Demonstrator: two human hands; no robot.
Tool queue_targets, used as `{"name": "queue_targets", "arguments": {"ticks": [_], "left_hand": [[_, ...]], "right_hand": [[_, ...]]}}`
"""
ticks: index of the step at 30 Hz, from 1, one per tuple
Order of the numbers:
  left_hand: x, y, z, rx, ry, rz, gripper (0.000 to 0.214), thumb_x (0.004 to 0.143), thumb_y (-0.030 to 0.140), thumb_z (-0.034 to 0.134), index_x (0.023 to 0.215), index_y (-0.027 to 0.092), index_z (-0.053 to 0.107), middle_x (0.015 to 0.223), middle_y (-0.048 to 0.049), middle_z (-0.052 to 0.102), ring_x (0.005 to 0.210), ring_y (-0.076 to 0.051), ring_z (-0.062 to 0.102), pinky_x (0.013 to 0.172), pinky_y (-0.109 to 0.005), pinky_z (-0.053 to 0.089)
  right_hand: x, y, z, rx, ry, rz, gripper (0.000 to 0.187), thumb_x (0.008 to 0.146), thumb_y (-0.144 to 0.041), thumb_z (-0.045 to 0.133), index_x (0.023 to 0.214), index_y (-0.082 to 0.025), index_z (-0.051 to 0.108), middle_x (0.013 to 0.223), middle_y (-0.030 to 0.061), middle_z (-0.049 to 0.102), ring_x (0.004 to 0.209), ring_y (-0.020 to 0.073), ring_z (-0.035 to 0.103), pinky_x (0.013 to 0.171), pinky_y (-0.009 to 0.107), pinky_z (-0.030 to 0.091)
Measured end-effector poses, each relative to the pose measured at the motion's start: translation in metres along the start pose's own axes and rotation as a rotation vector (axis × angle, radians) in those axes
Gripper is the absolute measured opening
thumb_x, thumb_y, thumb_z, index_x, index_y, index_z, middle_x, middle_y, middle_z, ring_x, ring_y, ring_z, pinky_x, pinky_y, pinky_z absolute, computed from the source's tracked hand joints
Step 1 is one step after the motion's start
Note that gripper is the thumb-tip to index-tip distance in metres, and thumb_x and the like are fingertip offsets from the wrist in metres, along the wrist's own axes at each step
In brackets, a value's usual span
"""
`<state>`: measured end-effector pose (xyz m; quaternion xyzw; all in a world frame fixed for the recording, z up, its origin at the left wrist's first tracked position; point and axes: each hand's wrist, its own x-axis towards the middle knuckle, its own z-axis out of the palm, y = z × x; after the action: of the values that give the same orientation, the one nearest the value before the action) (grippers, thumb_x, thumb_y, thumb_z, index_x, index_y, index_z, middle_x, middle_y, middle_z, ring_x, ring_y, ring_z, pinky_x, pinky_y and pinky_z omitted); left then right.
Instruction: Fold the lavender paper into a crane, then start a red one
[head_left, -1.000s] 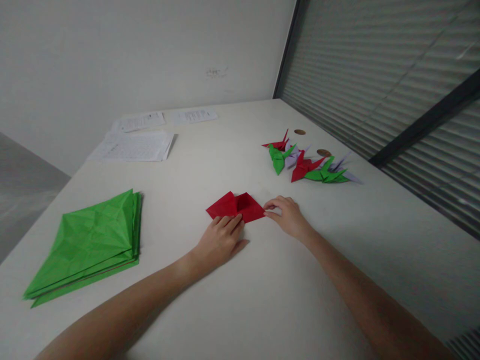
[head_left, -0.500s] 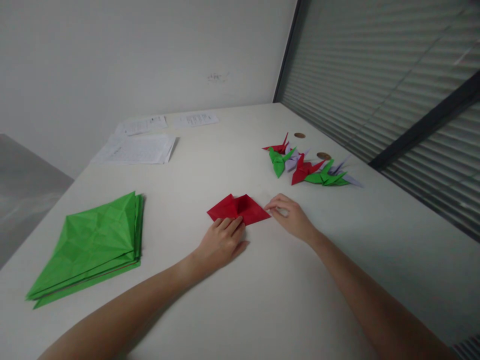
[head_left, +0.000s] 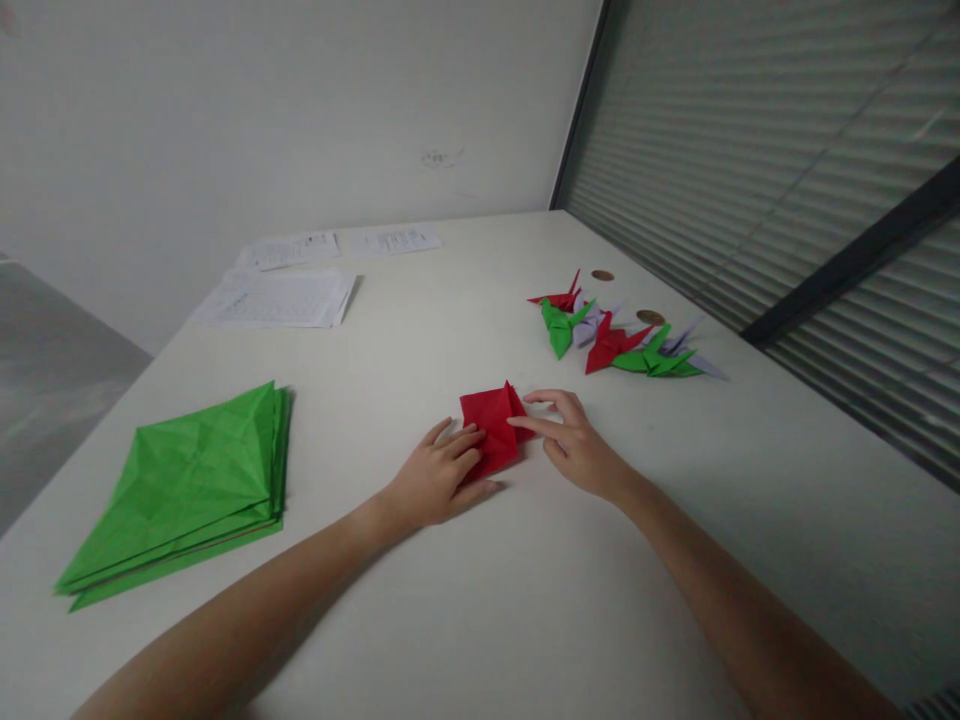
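A red sheet of origami paper (head_left: 493, 415), folded to a small squarish shape with a raised flap on its right, lies on the white table (head_left: 555, 600). My left hand (head_left: 442, 468) rests on its left side, fingers spread and pressing the paper down. At the right edge is my right hand (head_left: 566, 435), its index finger reaching over the paper and its other fingers apart near the raised flap. Whether the right fingertips touch or pinch the flap is hard to see.
Creased green papers (head_left: 202, 460) are stacked on the left. Folded paper cranes (head_left: 611, 345) in red, green and lilac sit at the back right, near two round brown discs (head_left: 649, 317). Printed sheets (head_left: 281, 298) lie at the back left. Window blinds (head_left: 750, 180) border the right.
The red paper has gone from a wide shape with pointed ends to a squarer one. My right hand has come left over it, and the left hand's fingers have spread.
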<state>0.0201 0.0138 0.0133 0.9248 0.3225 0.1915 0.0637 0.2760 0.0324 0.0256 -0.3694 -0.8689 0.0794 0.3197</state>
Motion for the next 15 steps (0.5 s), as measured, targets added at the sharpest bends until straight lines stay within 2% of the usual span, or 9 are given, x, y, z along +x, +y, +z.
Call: {"name": "queue_targets", "arguments": {"ticks": [3,5,8,10,12,15], "left_hand": [[0.000,0.000,0.000,-0.026,0.004,0.013,0.032,0.095,0.044,0.050,0.100,0.016,0.064,0.131,-0.0141,0.061,0.127,-0.026,0.054,0.114,-0.050,0.033],[0.001,-0.001,-0.001,-0.037,-0.005,0.035,0.025,0.096,0.035,0.048,0.105,0.017,0.062,0.132,-0.0132,0.060,0.128,-0.025,0.053,0.115,-0.049,0.032],[0.001,-0.002,-0.002,-0.061,-0.040,0.101,0.023,0.096,0.020,0.043,0.113,0.018,0.059,0.136,-0.0119,0.058,0.134,-0.023,0.047,0.117,-0.052,0.026],[0.001,-0.003,-0.002,-0.082,-0.064,0.130,0.022,0.093,0.015,0.043,0.108,0.018,0.059,0.137,-0.0122,0.057,0.136,-0.023,0.044,0.118,-0.052,0.023],[0.001,-0.004,-0.001,-0.104,-0.067,0.119,0.016,0.091,0.016,0.047,0.100,0.018,0.059,0.137,-0.0123,0.057,0.134,-0.023,0.047,0.119,-0.052,0.022],[0.001,-0.004,0.000,-0.138,-0.042,0.081,0.012,0.094,0.028,0.051,0.095,0.018,0.059,0.133,-0.0112,0.060,0.125,-0.022,0.056,0.118,-0.050,0.024]], "right_hand": [[0.001,-0.007,-0.004,-0.081,-0.034,-0.011,0.059,0.078,0.004,0.045,0.123,-0.030,0.064,0.129,0.0093,0.045,0.124,0.0260,0.043,0.106,0.049,0.041],[0.003,-0.012,-0.009,-0.139,-0.043,-0.019,0.052,0.077,0.002,0.049,0.117,-0.028,0.066,0.129,0.0103,0.044,0.124,0.0277,0.043,0.106,0.050,0.039],[0.005,-0.017,-0.015,-0.208,-0.042,-0.021,0.033,0.078,-0.007,0.057,0.104,-0.023,0.070,0.129,0.0127,0.047,0.125,0.0311,0.042,0.107,0.051,0.036],[0.005,-0.017,-0.018,-0.221,-0.058,-0.012,0.019,0.078,-0.013,0.063,0.093,-0.022,0.071,0.128,0.0129,0.050,0.126,0.0331,0.041,0.107,0.053,0.035],[0.005,-0.015,-0.019,-0.191,-0.109,0.003,0.011,0.078,-0.017,0.065,0.086,-0.023,0.071,0.125,0.0106,0.055,0.125,0.0329,0.043,0.105,0.053,0.036],[0.004,-0.010,-0.019,-0.092,-0.194,0.047,0.009,0.078,-0.019,0.069,0.084,-0.025,0.072,0.119,0.0068,0.061,0.121,0.0303,0.046,0.103,0.050,0.038]]}}
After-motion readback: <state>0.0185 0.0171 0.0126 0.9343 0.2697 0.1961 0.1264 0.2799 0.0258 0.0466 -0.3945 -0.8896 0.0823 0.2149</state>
